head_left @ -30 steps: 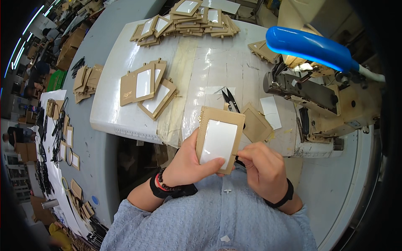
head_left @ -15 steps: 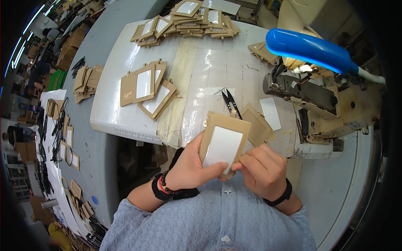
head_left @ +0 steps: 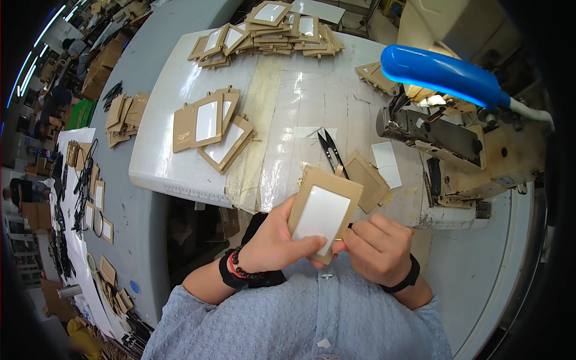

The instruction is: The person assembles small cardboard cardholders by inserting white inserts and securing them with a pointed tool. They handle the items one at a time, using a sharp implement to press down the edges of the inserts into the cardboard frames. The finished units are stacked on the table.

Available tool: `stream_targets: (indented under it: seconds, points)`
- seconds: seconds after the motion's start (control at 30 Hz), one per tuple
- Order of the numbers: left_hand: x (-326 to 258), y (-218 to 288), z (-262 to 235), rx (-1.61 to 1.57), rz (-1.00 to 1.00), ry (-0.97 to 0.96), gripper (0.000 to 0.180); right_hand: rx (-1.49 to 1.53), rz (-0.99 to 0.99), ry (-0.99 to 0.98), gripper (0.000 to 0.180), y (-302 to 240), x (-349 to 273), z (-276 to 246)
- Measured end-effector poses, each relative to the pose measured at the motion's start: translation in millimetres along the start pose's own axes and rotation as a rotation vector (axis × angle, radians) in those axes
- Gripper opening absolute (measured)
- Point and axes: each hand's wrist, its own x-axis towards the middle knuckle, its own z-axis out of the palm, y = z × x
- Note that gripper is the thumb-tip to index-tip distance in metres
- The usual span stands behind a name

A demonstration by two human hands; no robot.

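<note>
Tilted in front of my chest is a tan badge holder with a white window, gripped in my left hand, the thumb pressed along the window's lower part. My right hand is closed at the holder's lower right edge. A thin gold-coloured tip shows at its fingertips; the rest is hidden by the fingers. Beyond the holder, black thread snips lie on the table with blades apart. Another tan holder piece rests just right of them, partly covered by the one I hold.
A sewing machine with a blue-covered lamp stands at the right. Several holders lie left of centre, and a larger pile sits at the far edge. A white card lies near the machine. A grey side table runs along the left.
The held badge holder has shifted slightly right and down. My right fingertips have drawn a little away from its edge, showing the thin gold-coloured tip.
</note>
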Motion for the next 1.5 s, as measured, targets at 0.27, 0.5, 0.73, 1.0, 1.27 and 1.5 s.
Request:
stream_targets:
  seconds: [0.27,0.5,0.73,1.0,1.27,1.5]
  points:
    - [5.5,2.7,4.4,0.012,0.083,0.095,0.054,-0.117,0.164,0.043,0.022,-5.3,2.7,5.1]
    - [6.0,0.0,0.6,-0.05,0.058,0.106,0.055,0.069,0.193,0.066,0.022,-4.3,-2.6,3.9]
    - [3.4,2.5,1.0,-0.05,0.07,0.142,0.054,0.202,0.238,0.043,0.02,-11.0,3.3,2.9]
    - [2.1,1.7,1.7,0.012,0.092,0.176,0.057,0.079,0.188,0.093,0.027,-8.7,5.3,6.4]
    - [0.6,1.0,2.8,0.013,0.109,0.19,0.057,0.022,0.154,0.071,0.031,-8.4,4.7,6.0]
    - [0.3,1.1,3.6,0.013,0.117,0.198,0.056,0.034,0.171,0.079,0.027,-9.6,7.5,6.7]
